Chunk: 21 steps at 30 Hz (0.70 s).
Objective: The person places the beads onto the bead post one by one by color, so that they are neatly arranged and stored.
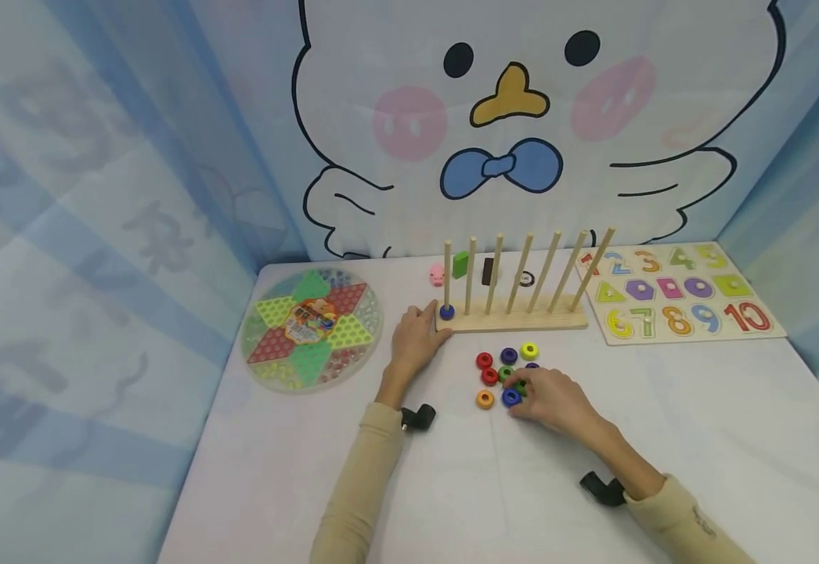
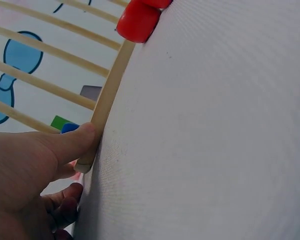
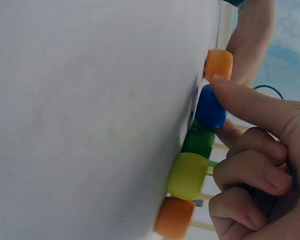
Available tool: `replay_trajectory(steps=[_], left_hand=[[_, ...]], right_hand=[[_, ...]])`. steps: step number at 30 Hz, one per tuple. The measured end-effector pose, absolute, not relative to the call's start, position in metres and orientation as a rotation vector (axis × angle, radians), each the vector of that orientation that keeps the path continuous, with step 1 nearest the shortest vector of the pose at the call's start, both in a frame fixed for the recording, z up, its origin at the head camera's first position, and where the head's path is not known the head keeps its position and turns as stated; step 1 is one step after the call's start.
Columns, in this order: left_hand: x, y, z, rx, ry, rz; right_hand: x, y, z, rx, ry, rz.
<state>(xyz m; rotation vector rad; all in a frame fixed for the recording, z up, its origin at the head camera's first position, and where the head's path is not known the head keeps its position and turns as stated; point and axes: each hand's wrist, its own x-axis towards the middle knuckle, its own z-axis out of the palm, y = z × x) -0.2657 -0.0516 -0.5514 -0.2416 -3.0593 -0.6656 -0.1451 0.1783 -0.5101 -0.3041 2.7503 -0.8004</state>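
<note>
In the head view my left hand [image 1: 415,341] grips the left end of a wooden peg rack [image 1: 515,318], thumb on the near side. One blue ring [image 1: 447,312] sits at the foot of the leftmost upright peg. My right hand [image 1: 554,399] pinches another blue ring bead [image 1: 511,397] between thumb and forefinger at table level; the right wrist view shows the thumb against this blue bead [image 3: 210,107]. Around it lie red [image 1: 484,360], green [image 1: 506,374], yellow [image 1: 529,351], purple [image 1: 509,356] and orange [image 1: 485,399] beads, some partly hidden by the hand.
A round star-patterned board [image 1: 311,329] lies at the left, and a number-and-shape puzzle board [image 1: 684,294] at the right. Behind the rack are a pink pig figure [image 1: 437,274], a green block [image 1: 460,265], a dark block [image 1: 487,271] and a round black-and-white piece [image 1: 526,279].
</note>
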Motion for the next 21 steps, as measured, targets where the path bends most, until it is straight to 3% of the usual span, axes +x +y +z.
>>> replay_trajectory(steps=[6, 15, 21], left_hand=[[-0.266, -0.052, -0.549, -0.267, -3.054, -0.650], [-0.265, -0.055, -0.548, -0.282, -3.057, -0.627], [-0.265, -0.054, -0.550, -0.294, -3.041, -0.618]], right_hand=[[-0.157, 0.169, -0.475, -0.327, 2.840, -0.892], [-0.219, 0.125, -0.379, -0.487, 3.187, -1.306], [-0.254, 0.105, -0.360, -0.525, 3.313, -1.166]])
